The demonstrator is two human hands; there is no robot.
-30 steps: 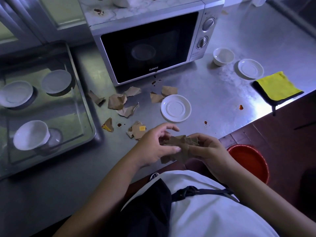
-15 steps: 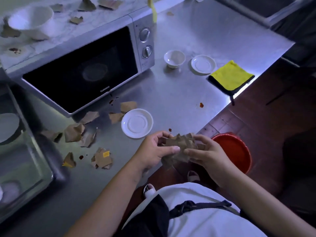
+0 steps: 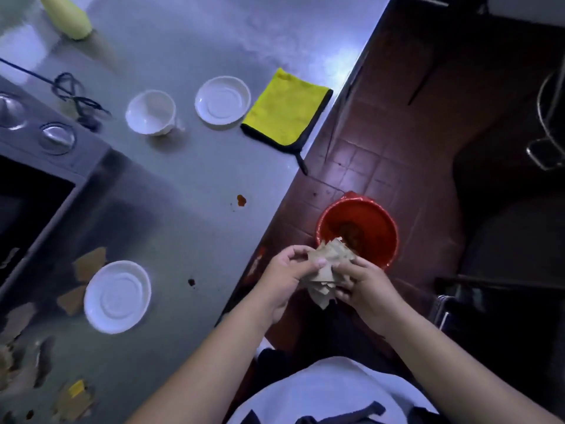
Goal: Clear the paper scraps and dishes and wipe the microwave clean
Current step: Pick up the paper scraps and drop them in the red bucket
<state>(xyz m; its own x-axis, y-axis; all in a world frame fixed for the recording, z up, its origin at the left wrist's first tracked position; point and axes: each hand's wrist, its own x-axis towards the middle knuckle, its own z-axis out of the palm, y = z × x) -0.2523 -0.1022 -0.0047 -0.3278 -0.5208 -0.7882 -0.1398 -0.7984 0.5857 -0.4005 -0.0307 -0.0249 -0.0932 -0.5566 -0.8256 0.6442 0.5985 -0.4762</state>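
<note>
Both hands hold a wad of brown paper scraps (image 3: 328,267) off the counter's edge, just above the near rim of a red bin (image 3: 360,231) on the floor. My left hand (image 3: 284,276) grips the wad from the left, my right hand (image 3: 363,286) from the right. More brown scraps (image 3: 88,261) lie on the steel counter (image 3: 198,185) beside a white saucer (image 3: 117,296). A white cup (image 3: 151,111) and a second saucer (image 3: 222,102) sit farther back. The microwave (image 3: 36,166) fills the left edge. A folded yellow cloth (image 3: 286,107) lies at the counter's edge.
Red-brown stains (image 3: 241,199) dot the counter near its edge. A black cord (image 3: 73,99) coils behind the microwave and a yellow bottle (image 3: 65,16) stands at the back. Dark tiled floor (image 3: 382,148) runs right of the counter, with metal chair frames (image 3: 547,123) at far right.
The view has swung right and down. Both hands carried the wad of scraps rightward off the counter's edge to above the red bin.
</note>
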